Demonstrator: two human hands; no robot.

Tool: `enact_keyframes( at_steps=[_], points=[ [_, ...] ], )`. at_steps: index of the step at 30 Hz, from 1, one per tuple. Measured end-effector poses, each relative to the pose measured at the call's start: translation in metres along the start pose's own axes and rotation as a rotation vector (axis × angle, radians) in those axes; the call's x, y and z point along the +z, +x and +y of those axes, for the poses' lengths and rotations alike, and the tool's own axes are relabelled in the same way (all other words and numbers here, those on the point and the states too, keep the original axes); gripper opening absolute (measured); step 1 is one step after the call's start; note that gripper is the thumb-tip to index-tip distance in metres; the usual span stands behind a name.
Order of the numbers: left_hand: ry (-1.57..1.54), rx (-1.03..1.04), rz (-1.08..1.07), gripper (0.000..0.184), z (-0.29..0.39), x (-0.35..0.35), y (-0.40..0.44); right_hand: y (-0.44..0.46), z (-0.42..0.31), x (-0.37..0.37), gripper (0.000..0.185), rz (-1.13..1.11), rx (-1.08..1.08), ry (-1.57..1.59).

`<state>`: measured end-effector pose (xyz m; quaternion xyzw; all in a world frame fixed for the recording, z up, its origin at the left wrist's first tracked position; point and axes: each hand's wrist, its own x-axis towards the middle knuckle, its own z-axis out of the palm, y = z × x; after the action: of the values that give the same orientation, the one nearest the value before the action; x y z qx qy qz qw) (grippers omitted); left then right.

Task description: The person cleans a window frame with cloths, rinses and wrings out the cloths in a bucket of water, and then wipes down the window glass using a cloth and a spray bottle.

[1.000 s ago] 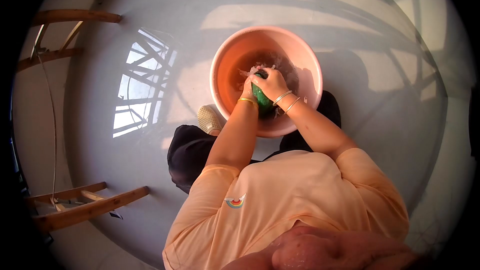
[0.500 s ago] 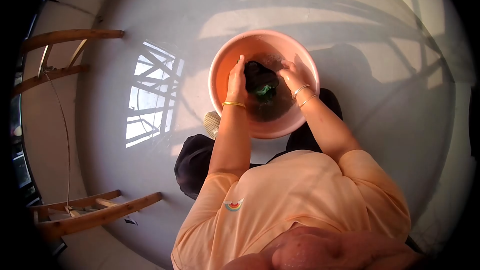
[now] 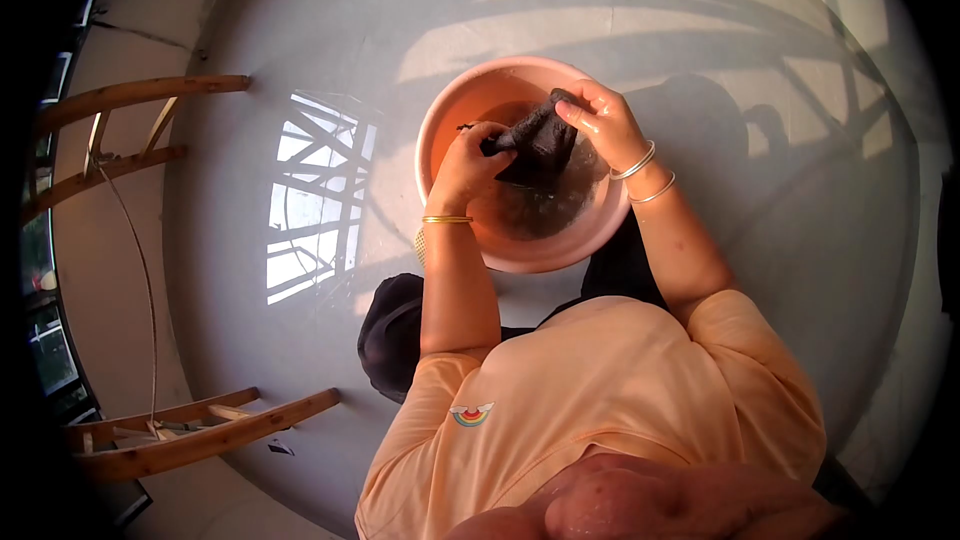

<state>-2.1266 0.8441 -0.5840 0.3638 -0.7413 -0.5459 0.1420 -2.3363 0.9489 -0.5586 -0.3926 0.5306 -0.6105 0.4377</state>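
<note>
A wet black cloth [image 3: 540, 148] is stretched between my hands over a pink basin [image 3: 436, 120]. My left hand [image 3: 470, 168] grips one end of it, fingers curled around a bunched part. At the other end my right hand [image 3: 606, 126] pinches a raised corner between thumb and fingers. The cloth's lower part hangs down to the murky water [image 3: 535, 212] in the basin; I cannot tell how much of it is submerged. What kind of garment or cloth it is does not show clearly.
The basin stands on a smooth grey floor [image 3: 760, 270] close to my dark-trousered legs [image 3: 392, 330]. Wooden frames [image 3: 150, 88] with a cord are on the left, another wooden frame [image 3: 210, 435] below. Window light reflects on the floor.
Both hands were low in the basin, apart on either side of the black cloth, with a green patch showing. Now they hold the cloth up and stretched; the green patch is out of sight.
</note>
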Motion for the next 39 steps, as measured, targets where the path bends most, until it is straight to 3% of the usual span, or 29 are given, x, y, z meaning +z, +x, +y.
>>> enact_keyframes(
  at_steps=[3,5,6,8,9,11,13,15,17,19,20,21,22,23,25,27,28,29,30,32,35,37,38,39],
  points=[
    [0.03,-0.002,0.085,0.032,-0.007,-0.007,-0.003,-0.002,-0.035,0.005,0.009,0.02,0.028,0.082],
    [0.315,-0.084,0.165,0.022,-0.011,-0.014,-0.003,0.001,-0.041,0.003,0.011,-0.015,-0.029,0.393],
    [0.313,-0.083,0.17,0.022,-0.011,-0.017,-0.003,0.002,-0.049,0.0,0.014,-0.055,-0.052,0.462],
    [-0.178,-0.153,0.298,0.013,-0.008,-0.024,-0.002,0.006,-0.058,-0.003,0.014,-0.08,-0.1,0.472],
    [-0.182,-0.153,0.299,0.013,-0.005,-0.027,-0.001,0.007,-0.062,-0.002,0.015,-0.098,-0.143,0.482],
    [-0.874,0.121,0.358,0.011,0.003,-0.032,0.0,0.01,-0.073,-0.002,0.017,-0.088,-0.184,0.464],
    [-0.913,0.171,0.366,0.012,0.014,-0.038,-0.006,0.017,-0.077,0.001,0.02,-0.079,-0.278,0.441],
    [-0.676,0.202,0.456,0.013,0.018,-0.039,-0.002,0.029,-0.061,-0.008,0.029,-0.086,-0.252,0.409],
    [-0.309,0.13,0.483,0.015,0.017,-0.023,0.006,0.039,-0.04,-0.01,0.038,-0.083,-0.04,0.201],
    [0.042,0.065,0.458,0.019,-0.01,0.002,0.018,0.051,0.027,-0.018,0.036,-0.129,0.082,-0.133],
    [0.205,0.04,0.435,0.018,-0.035,0.019,0.025,0.051,0.05,-0.014,0.028,-0.125,0.08,-0.495],
    [0.303,0.01,0.416,0.017,-0.048,0.034,0.023,0.055,0.102,-0.018,0.026,-0.134,0.242,-0.579],
    [0.394,-0.036,0.334,0.017,-0.073,0.053,0.026,0.045,0.082,0.003,0.028,-0.119,0.359,-0.948],
    [0.473,-0.063,0.24,0.017,-0.108,0.075,0.03,0.044,0.15,-0.009,0.029,-0.131,0.381,-0.946],
    [0.553,-0.135,-0.12,0.023,-0.178,0.11,0.03,0.028,0.181,0.0,0.035,-0.364,0.588,-1.083],
    [0.702,-0.376,-0.542,0.036,-0.164,0.111,0.028,0.015,0.206,0.017,0.05,-0.544,0.665,-1.458],
    [0.819,-0.276,-0.736,0.038,-0.137,0.101,0.02,0.007,0.197,0.023,0.048,-0.704,0.613,-1.567],
    [0.83,-0.28,-0.727,0.038,-0.135,0.097,0.017,0.004,0.171,0.032,0.043,-0.945,0.575,-1.668],
    [0.74,-0.352,-0.683,0.038,-0.132,0.095,0.014,0.0,0.181,0.031,0.038,-1.033,0.514,-1.763],
    [0.559,-0.473,-0.583,0.039,-0.13,0.09,0.008,-0.008,0.196,0.028,0.035,-1.045,0.551,-1.724],
    [0.348,-0.583,-0.474,0.04,-0.149,0.101,0.011,-0.002,0.2,0.026,0.03,-0.521,0.625,-1.492],
    [0.431,-0.401,-0.167,0.037,-0.187,0.112,0.036,0.008,0.149,0.029,0.018,-0.494,0.42,-1.357],
    [0.428,-0.41,-0.15,0.037,-0.174,0.103,0.029,0.01,0.144,0.024,0.017,-0.498,0.26,-1.165],
    [0.292,-0.164,-0.125,0.037,-0.143,0.088,0.02,0.015,0.138,0.017,0.017,-0.501,0.103,-0.968]
  ],
)
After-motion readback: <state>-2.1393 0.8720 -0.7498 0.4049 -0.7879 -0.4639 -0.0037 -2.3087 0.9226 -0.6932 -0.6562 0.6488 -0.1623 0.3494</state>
